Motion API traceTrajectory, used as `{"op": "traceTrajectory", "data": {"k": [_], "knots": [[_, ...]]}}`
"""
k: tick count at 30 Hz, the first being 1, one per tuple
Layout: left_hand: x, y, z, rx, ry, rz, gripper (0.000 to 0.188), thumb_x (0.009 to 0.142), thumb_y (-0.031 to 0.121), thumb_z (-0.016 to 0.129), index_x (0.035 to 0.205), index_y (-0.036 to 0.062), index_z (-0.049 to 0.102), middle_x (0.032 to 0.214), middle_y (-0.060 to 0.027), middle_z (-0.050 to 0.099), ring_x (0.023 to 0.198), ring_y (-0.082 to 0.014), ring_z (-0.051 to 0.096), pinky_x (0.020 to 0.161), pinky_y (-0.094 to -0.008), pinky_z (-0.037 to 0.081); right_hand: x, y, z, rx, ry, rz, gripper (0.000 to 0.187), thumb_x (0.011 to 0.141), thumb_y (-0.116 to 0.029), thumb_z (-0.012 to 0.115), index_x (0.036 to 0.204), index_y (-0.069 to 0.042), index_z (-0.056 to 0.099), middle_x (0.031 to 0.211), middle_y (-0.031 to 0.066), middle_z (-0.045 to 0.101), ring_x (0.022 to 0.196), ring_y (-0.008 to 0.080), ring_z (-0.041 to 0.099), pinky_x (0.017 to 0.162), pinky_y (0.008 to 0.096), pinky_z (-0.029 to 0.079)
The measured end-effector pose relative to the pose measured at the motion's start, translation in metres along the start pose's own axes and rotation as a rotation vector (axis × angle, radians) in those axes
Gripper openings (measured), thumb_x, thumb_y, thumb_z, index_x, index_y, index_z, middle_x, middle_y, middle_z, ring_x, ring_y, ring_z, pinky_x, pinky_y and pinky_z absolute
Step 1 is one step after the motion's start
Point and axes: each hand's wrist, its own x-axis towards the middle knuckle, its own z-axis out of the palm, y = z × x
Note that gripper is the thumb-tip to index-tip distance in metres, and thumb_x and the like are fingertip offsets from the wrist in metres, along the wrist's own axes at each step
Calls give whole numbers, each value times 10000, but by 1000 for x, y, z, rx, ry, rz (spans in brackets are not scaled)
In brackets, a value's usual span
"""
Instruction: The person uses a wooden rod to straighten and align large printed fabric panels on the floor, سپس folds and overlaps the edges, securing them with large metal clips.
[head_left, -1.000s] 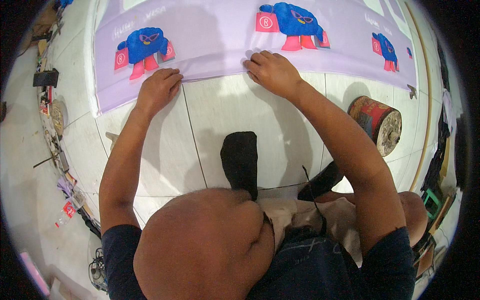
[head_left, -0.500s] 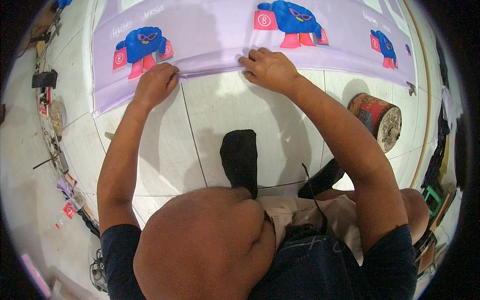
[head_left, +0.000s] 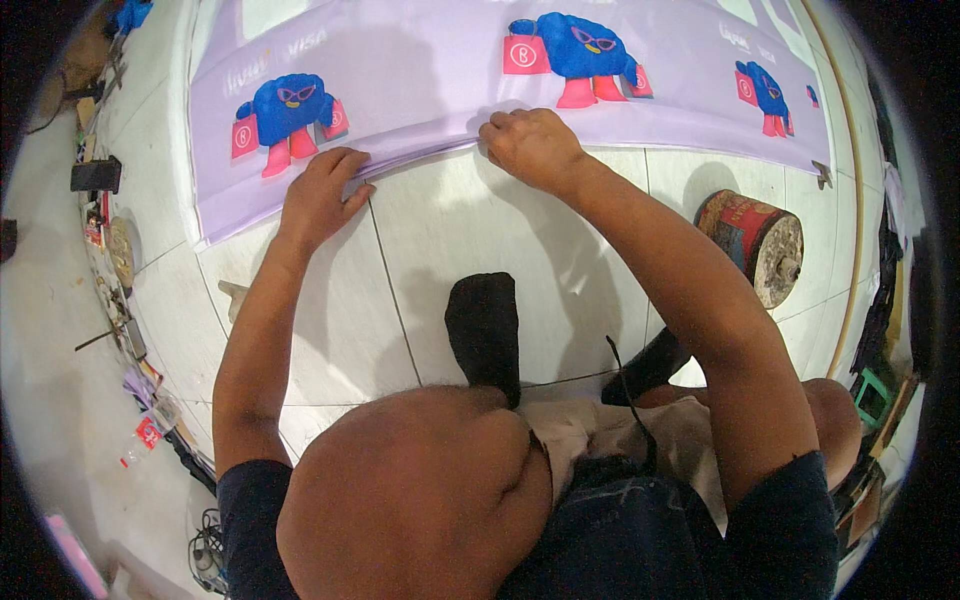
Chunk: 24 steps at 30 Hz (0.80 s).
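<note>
A lilac printed banner (head_left: 420, 85) with blue cartoon figures carrying pink bags is spread over the far part of the floor. Along its near edge runs a narrow folded strip. My left hand (head_left: 322, 195) rests at that edge under the left figure, fingers stretched forward and thumb held apart, gripping nothing. Farther right, my right hand (head_left: 532, 148) has its fingers curled in and pinches the folded edge. What lies beneath those fingers is hidden. The fold (head_left: 425, 152) between my two hands looks slightly wavy.
A red, rusty paint can (head_left: 750, 240) lies on its side right of my right forearm. A small clip (head_left: 822, 174) sits at the banner's right corner. My black-socked foot (head_left: 482, 325) stands on the white tiles (head_left: 420, 240). Assorted clutter lines the left side.
My left hand has loosened from the banner's edge, its thumb now spread away from the fingers. My right hand has curled tighter at the fold. The whole view has shifted slightly.
</note>
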Motion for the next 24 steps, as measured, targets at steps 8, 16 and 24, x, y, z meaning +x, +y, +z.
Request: {"op": "traceTrajectory", "data": {"k": [8,16,24], "knots": [[-7,-24,3,134,-65,143,364,800,79,638,1163,101,639,991,-77,646,922,-274,629,788,-398,524,-2,-5,-5,8,-4,4,135,812,-125,579,870,-24,649,910,140,669,815,297,687,655,423,570],[-4,-26,0,137,-124,204,409,762,23,604,1165,82,640,940,-75,628,885,-274,625,752,-395,522,1,-30,4,-36,245,-87,178,806,-158,584,950,-62,625,1043,94,622,911,251,646,710,369,552],[7,-26,-7,114,-201,196,356,783,34,601,1128,103,655,942,-64,628,895,-271,623,748,-400,519,-1,-22,21,-21,238,-133,218,800,-152,579,992,-62,632,1042,89,622,935,244,629,753,365,542]]}}
